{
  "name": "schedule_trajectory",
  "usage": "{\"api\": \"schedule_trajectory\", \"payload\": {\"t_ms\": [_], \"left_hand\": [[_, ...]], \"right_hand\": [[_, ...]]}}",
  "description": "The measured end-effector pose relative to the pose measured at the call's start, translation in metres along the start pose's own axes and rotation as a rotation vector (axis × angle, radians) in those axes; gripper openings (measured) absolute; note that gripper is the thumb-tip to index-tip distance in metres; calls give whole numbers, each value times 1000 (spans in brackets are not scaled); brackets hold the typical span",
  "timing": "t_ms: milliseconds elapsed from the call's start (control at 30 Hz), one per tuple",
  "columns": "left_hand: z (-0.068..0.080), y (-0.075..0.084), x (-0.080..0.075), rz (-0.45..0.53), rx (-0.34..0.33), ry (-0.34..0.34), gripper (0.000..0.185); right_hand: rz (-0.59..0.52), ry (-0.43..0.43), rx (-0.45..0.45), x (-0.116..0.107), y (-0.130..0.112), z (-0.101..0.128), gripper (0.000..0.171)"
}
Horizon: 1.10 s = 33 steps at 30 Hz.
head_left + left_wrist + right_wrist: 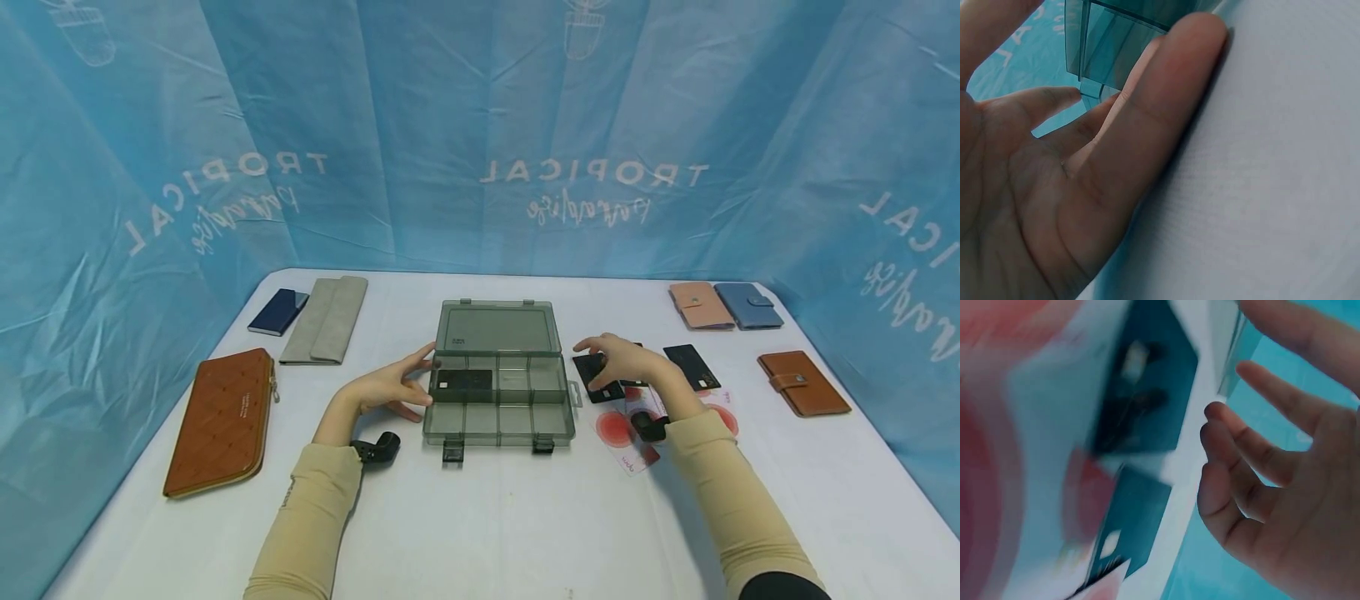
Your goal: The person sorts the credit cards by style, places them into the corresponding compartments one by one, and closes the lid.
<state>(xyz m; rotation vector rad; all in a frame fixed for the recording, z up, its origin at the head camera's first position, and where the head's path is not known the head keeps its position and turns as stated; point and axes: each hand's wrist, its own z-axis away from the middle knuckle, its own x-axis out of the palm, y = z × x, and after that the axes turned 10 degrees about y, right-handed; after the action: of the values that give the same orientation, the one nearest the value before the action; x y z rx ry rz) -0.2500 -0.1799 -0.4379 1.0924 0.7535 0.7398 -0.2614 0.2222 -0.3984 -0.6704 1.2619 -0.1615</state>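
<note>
While the left hand (390, 387) rests with straight, spread fingers against the left side of the smoky clear organiser box (498, 392) at the centre of the head view, the right hand (626, 362) hovers just right of the box, above a black card (597, 377). The right hand's fingers are relaxed and parted, and the right wrist view, though blurred, shows them gripping nothing. In the left wrist view the little finger lies along the white table (480, 517) and the box's wall stands just past the fingertips.

The box lies open, its lid tilted back toward the top of the frame. One black card (465, 385) sits in the left compartment of the rear row. Right of the box, more cards lie loose on the cloth: another black card (692, 367) farther right and white cards with red circles (622, 433) below the right hand.

At the left edge lies a brown quilted wallet (222, 421), with a grey pouch (326, 319) and a navy wallet (278, 312) above it. Upper right holds a pink wallet (701, 305) beside a blue wallet (747, 305), and a tan wallet (802, 382) lies lower right.
</note>
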Motion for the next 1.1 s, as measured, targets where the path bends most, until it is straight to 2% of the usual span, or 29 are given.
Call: {"api": "schedule_trajectory", "payload": {"t_ms": [133, 367, 633, 733, 833, 933, 1000, 1100], "left_hand": [[0, 0, 0, -1, -1, -2, 101], [0, 0, -1, 6, -6, -3, 101], [-1, 0, 0, -8, -4, -8, 103], [-1, 1, 0, -10, -3, -6, 103], [-1, 1, -1, -12, -6, -4, 103], [-1, 0, -1, -8, -5, -6, 103], [-1, 0, -1, -3, -6, -7, 103], [-1, 0, 0, 5, -3, -7, 103]], "right_hand": [[162, -6, 4, 2, 6, 6, 79], [267, 32, 25, 2, 5, 8, 88], [348, 87, 89, 4, 10, 3, 81], [345, 147, 120, 3, 12, 0, 69], [233, 220, 136, -1, 15, -2, 48], [-1, 266, 159, -6, 16, -2, 30], [-174, 268, 182, -11, 16, -1, 24], [-338, 287, 234, -17, 12, 1, 23]]}}
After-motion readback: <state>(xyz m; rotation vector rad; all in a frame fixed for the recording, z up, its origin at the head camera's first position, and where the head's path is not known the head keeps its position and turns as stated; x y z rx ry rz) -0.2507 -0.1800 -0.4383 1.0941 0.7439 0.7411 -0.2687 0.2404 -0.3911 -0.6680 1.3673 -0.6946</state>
